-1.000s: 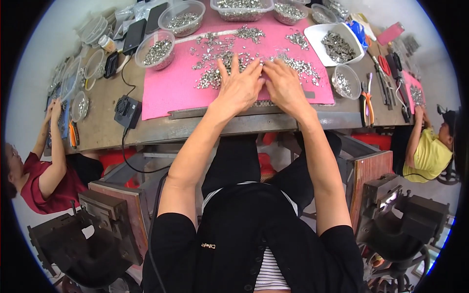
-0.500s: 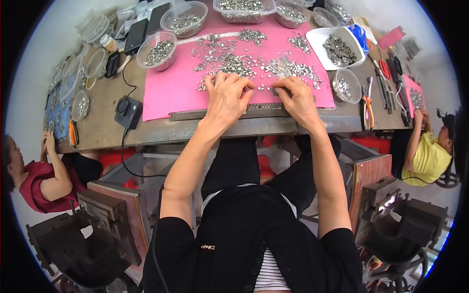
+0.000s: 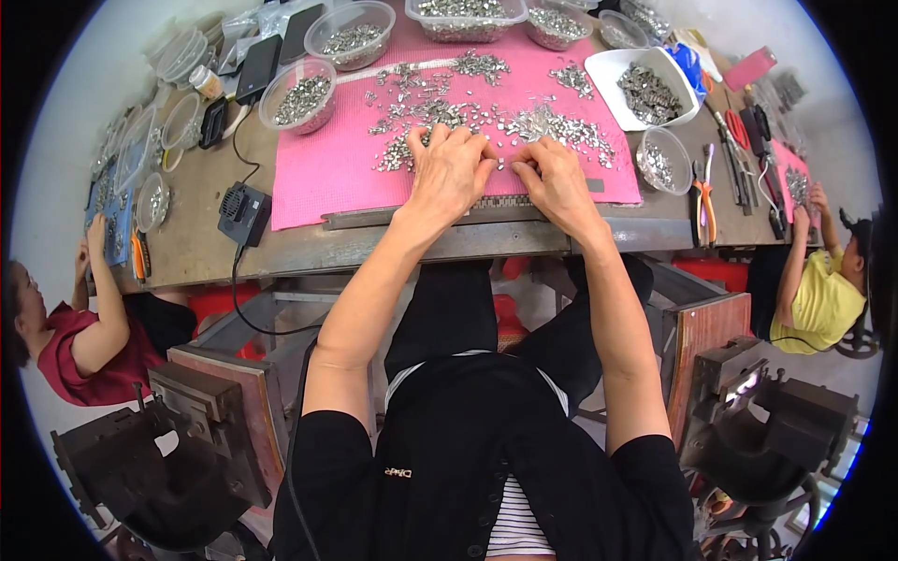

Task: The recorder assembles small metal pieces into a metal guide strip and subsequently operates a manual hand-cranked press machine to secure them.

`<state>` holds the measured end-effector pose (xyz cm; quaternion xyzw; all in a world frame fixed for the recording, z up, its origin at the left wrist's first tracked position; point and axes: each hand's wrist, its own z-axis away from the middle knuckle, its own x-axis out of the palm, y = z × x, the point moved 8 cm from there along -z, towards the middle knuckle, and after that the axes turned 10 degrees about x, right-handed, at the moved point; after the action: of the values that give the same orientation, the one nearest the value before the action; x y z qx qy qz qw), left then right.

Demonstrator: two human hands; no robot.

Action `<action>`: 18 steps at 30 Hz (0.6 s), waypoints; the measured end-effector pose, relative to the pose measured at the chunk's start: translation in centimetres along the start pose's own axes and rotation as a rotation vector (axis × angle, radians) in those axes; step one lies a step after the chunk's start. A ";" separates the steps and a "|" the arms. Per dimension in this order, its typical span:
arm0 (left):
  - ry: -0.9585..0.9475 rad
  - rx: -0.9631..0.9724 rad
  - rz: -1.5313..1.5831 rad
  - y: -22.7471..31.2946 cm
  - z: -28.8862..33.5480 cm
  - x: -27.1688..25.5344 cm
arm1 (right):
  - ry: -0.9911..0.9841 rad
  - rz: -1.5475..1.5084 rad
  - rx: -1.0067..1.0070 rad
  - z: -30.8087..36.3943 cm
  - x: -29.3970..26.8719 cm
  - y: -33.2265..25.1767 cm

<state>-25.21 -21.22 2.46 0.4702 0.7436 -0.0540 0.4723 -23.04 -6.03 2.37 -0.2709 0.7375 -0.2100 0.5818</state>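
Observation:
My left hand (image 3: 451, 173) is over the near part of a pink mat (image 3: 318, 182), its thumb and forefinger pinched together. Close by on the right, my right hand (image 3: 557, 187) is also closed, fingers curled against the thumb. Whatever either pinch holds is too small or hidden to make out. Below both hands, a long dark metal bar (image 3: 374, 217) lies along the mat's near edge, with a row of small metal pieces (image 3: 502, 201) on it. Loose shiny metal pieces (image 3: 561, 131) are heaped just beyond my fingers. A small grey block (image 3: 594, 185) sits right of my right hand.
Clear tubs of metal parts (image 3: 351, 37) stand behind the mat. A white tray (image 3: 603, 79) and a round cup (image 3: 664, 164) stand right, near orange-handled pliers (image 3: 703, 210). A black fan-like device (image 3: 245, 213) sits left. Co-workers sit at both sides.
Both hands have moved slightly away from me, and their fingertips have come closer together. The grey block now shows beside my right hand. Both co-workers have shifted their hands.

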 end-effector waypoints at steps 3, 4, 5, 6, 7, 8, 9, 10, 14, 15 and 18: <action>0.025 0.025 -0.033 0.1 -0.4 0.2 | -0.007 -0.004 0.000 0.0 -0.1 0.1; 0.026 0.025 -0.031 0.1 -0.4 0.2 | -0.011 -0.005 0.008 0.0 -0.1 0.2; 0.015 0.029 -0.033 0.3 -0.4 0.1 | -0.011 -0.004 0.009 0.0 -0.1 0.1; 0.005 0.034 -0.034 0.4 -0.5 0.1 | 0.009 -0.034 0.018 -0.1 -0.2 0.2; 0.004 0.035 -0.033 0.4 -0.6 0.1 | 0.029 -0.064 0.027 0.0 -0.4 0.2; 0.004 0.035 -0.029 0.5 -0.6 0.1 | 0.027 -0.065 0.027 0.0 -0.4 0.2; 0.004 0.035 -0.025 0.5 -0.6 0.1 | 0.029 -0.058 0.028 0.1 -0.5 0.1; 0.003 0.034 -0.026 0.4 -0.6 0.1 | 0.030 -0.051 0.030 0.1 -0.5 0.1; -0.044 0.048 -0.066 0.6 -1.1 0.5 | 0.014 -0.043 0.027 -0.2 0.0 0.4; -0.072 0.040 -0.074 0.7 -1.1 0.7 | 0.023 -0.016 -0.014 -0.3 0.0 0.3; -0.003 0.096 -0.057 1.3 -1.1 0.1 | 0.021 -0.009 -0.052 0.0 -0.5 0.2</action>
<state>-24.97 -19.88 3.48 0.4708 0.7526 -0.1040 0.4485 -23.01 -5.55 2.62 -0.2870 0.7475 -0.1961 0.5660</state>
